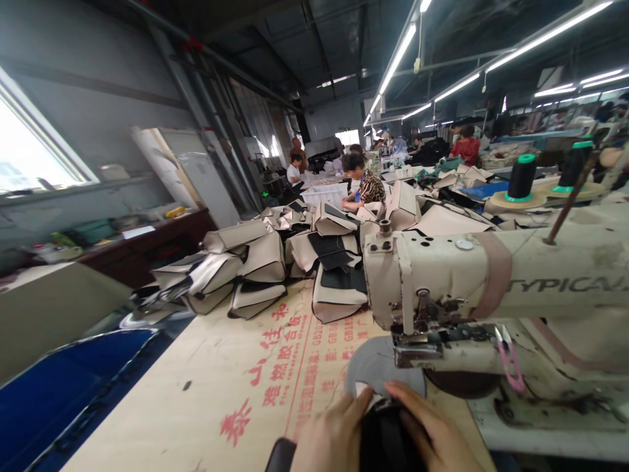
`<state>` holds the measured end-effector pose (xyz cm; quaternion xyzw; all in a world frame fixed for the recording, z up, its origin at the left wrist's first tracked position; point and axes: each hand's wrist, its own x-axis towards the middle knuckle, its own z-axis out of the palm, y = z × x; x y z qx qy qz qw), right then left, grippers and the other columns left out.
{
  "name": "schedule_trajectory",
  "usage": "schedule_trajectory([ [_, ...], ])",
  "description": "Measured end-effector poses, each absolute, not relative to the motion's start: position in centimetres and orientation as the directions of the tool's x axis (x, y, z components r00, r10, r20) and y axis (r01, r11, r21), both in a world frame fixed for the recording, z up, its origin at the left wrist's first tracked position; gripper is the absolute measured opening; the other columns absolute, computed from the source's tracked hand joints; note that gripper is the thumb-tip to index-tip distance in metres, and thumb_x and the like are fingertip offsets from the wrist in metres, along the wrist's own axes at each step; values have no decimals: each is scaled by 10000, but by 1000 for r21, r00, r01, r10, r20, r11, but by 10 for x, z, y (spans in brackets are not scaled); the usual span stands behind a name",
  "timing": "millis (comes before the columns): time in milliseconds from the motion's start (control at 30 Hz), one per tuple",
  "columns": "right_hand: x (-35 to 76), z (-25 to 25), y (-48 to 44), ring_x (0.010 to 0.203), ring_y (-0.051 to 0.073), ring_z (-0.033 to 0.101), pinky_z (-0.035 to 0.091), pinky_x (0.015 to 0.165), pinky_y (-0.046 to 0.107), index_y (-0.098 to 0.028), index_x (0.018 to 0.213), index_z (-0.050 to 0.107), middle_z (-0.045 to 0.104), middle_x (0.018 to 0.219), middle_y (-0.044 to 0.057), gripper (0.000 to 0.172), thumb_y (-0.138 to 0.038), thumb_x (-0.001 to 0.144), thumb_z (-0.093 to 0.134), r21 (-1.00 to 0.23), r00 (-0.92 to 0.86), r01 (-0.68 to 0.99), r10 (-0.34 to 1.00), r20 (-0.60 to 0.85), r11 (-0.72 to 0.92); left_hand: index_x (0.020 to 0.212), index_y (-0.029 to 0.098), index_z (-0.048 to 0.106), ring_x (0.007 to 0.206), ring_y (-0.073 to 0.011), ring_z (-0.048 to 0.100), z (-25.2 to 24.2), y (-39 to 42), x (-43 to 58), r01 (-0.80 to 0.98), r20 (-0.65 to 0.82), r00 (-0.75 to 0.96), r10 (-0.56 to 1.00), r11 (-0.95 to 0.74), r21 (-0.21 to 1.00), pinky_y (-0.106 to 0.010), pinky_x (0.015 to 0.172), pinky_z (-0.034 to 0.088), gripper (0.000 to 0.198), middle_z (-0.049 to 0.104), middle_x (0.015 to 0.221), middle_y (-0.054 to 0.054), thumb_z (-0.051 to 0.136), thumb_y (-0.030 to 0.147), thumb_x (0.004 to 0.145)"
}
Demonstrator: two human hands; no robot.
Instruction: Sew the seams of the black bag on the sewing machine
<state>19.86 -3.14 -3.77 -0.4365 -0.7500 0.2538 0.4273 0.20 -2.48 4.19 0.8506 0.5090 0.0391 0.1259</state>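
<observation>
At the bottom of the view, a black piece of material (390, 439) with a small pale patch at its far end is held between my two hands. My left hand (329, 432) grips its left side, a little blurred, with the fingertips at the pale end. Along its right side lies my right hand (432, 426), fingers bent over the edge. The sewing machine (442, 269) stands just beyond and to the right, and a round grey disc (366, 364) lies flat under its head. Pink-handled thread snips (511, 367) rest against the machine's lower arm.
Beige, black-edged sewn pieces (263, 255) are heaped across the back of the plywood table (206, 393). A blue-lined bin (88, 380) sits at the left. Black thread cones (521, 178) stand behind the machine. A person in a patterned top (371, 187) works farther off.
</observation>
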Motion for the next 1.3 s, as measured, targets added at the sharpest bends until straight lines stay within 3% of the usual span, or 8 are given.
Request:
schedule_trajectory([
  [200, 201, -22, -19, 1168, 160, 412, 381, 992, 313, -281, 1188, 490, 463, 1224, 27, 320, -175, 892, 427, -715, -322, 512, 878, 355, 477, 1211, 367, 482, 783, -155, 589, 60, 19, -6, 755, -49, 646, 762, -628, 190, -233, 658, 456, 358, 597, 918, 1, 377, 246, 890],
  [367, 200, -35, -15, 1082, 140, 450, 385, 933, 259, -280, 1169, 457, 513, 1128, 7, 275, -197, 908, 440, -678, -265, 502, 842, 470, 537, 1154, 306, 545, 956, -153, 543, 58, 19, 0, 650, 53, 690, 722, -650, 393, -260, 843, 430, 297, 598, 1054, -2, 409, 318, 891],
  [633, 193, -39, -16, 974, 161, 510, 412, 838, 269, -203, 955, 492, 565, 979, 28, 99, -199, 922, 399, -665, -181, 526, 833, 522, 531, 928, 181, 549, 784, -108, 573, 34, 19, 16, 592, 240, 496, 834, -527, 609, -213, 732, 461, 124, 605, 841, -8, 487, 264, 859],
  [700, 194, -40, -14, 948, 172, 514, 422, 808, 285, -199, 932, 492, 563, 948, 35, 97, -213, 924, 396, -687, -189, 516, 850, 492, 512, 934, 180, 531, 770, -108, 573, 26, 19, 18, 595, 293, 461, 838, -536, 598, -216, 719, 466, 110, 604, 822, -5, 505, 243, 848],
  [833, 196, -41, -12, 881, 176, 521, 429, 765, 298, -189, 897, 502, 557, 892, 38, 119, -222, 926, 391, -715, -213, 507, 874, 438, 482, 1045, 222, 557, 791, -111, 570, 23, 21, 14, 515, 341, 621, 706, -695, 501, -215, 714, 474, 204, 616, 858, -11, 441, 195, 880],
  [1000, 195, -38, -9, 823, 173, 525, 439, 718, 289, -177, 831, 508, 556, 844, 41, 152, -208, 921, 390, -693, -226, 511, 858, 462, 508, 1165, 232, 494, 918, -131, 534, 38, 21, 7, 556, 171, 745, 645, -742, 375, -244, 811, 477, 304, 591, 984, -25, 378, 153, 895],
  [1233, 198, -42, -5, 813, 156, 557, 466, 750, 292, -208, 961, 524, 585, 877, 17, 103, -225, 904, 440, -707, -184, 545, 887, 424, 451, 1067, 199, 528, 961, -153, 500, 35, 24, 9, 580, 125, 755, 643, -745, 329, -287, 871, 460, 265, 563, 997, -31, 369, 101, 879],
  [1300, 200, -41, -3, 889, 163, 556, 473, 798, 301, -218, 1104, 484, 577, 984, 32, 210, -223, 897, 449, -691, -181, 577, 894, 411, 435, 1080, 202, 519, 988, -156, 490, 33, 26, 10, 590, 115, 744, 658, -728, 350, -295, 902, 443, 278, 557, 1015, -31, 363, 95, 876],
])
